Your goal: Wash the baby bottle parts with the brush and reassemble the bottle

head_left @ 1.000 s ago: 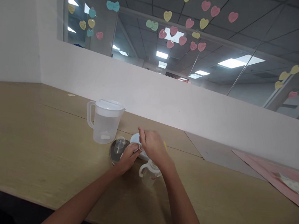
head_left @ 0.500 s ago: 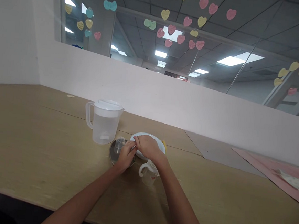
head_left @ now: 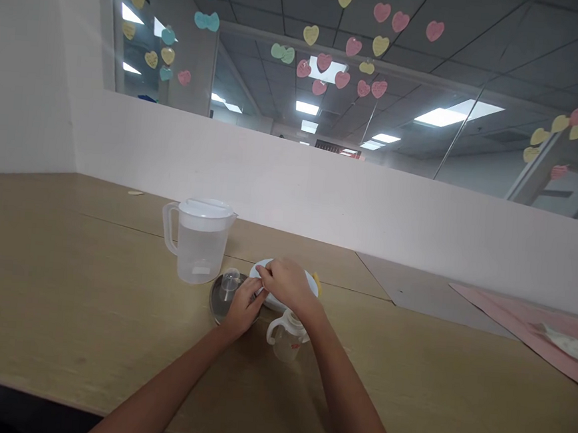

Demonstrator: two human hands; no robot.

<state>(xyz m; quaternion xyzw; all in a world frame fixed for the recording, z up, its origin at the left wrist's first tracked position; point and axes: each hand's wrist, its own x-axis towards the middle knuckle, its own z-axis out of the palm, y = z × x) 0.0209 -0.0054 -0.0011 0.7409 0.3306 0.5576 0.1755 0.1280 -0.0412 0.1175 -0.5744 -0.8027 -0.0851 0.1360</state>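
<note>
From where I stand, the left end of the work is a translucent white plastic pitcher with a flat lid (head_left: 201,253), upright left of the frame's centre, its handle to the left and spout to the right. Just right of it lies a round, dark metal tray (head_left: 216,306), with a small, clear plastic cap (head_left: 230,282) on its upper part.

The left hand (head_left: 243,304) comes next, near the middle of the frame, over the tray's right side, its fingers bent and drawn together just right of the cap, apart from it. Their tips meet those of the right hand (head_left: 286,284), which arches in from the right with its fingers curled down. I cannot tell how far either hand's fingers are parted inside, or whether they pinch anything; the knuckles hide it.

Behind the right hand sits a white, rounded dish (head_left: 309,279), with a bright yellow piece (head_left: 316,283) at its right edge. Below the fingertips, a clear baby bottle with white handles (head_left: 286,345) stands upright on the tan wooden table (head_left: 113,283), close beneath the right wrist, away from the fingers. Toward the right edge lies a flat pink sheet (head_left: 499,310).
</note>
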